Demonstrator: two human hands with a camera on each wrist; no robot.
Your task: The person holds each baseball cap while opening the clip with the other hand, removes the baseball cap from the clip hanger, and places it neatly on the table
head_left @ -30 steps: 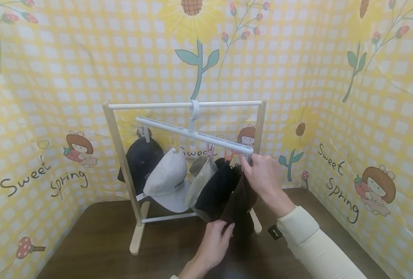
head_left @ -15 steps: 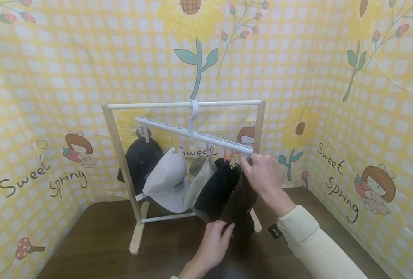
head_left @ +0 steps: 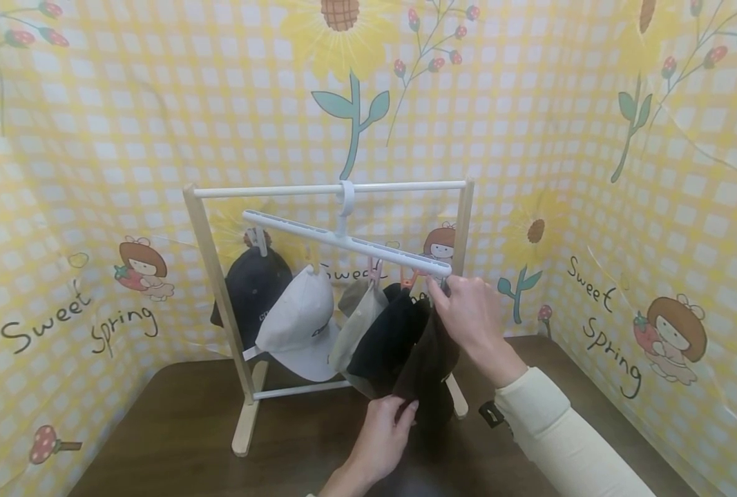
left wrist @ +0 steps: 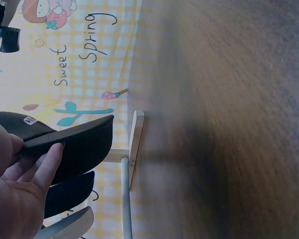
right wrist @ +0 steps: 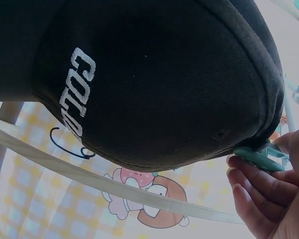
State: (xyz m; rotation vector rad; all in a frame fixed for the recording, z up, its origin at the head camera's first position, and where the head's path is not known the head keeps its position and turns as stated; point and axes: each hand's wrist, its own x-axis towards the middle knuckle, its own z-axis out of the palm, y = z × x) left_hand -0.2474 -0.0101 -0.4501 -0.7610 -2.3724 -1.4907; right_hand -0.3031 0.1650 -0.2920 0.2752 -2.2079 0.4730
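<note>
A dark brown cap point(head_left: 427, 376) with white lettering on its front hangs at the low right end of the tilted white hanger point(head_left: 306, 228). My left hand point(head_left: 380, 435) pinches the cap's brim point(left wrist: 87, 147) between thumb and fingers. Up at the hanger's end, my right hand point(head_left: 474, 314) grips a green clothespin point(right wrist: 261, 158), which meets the cap's edge in the right wrist view. Beside it along the hanger hang a black cap point(head_left: 383, 342), a beige cap point(head_left: 362, 328), a white cap point(head_left: 300, 321) and, farthest left, another black cap point(head_left: 253, 286).
A wood-and-white rack point(head_left: 250, 190) carries the hanger by its hook point(head_left: 346, 197). Its wooden feet point(head_left: 244, 424) stand on a dark brown table point(head_left: 157, 428). Yellow checked cloth point(head_left: 126, 138) encloses the back and sides. An orange clothespin point(head_left: 408, 277) and a pink one point(head_left: 375, 270) hold neighbouring caps.
</note>
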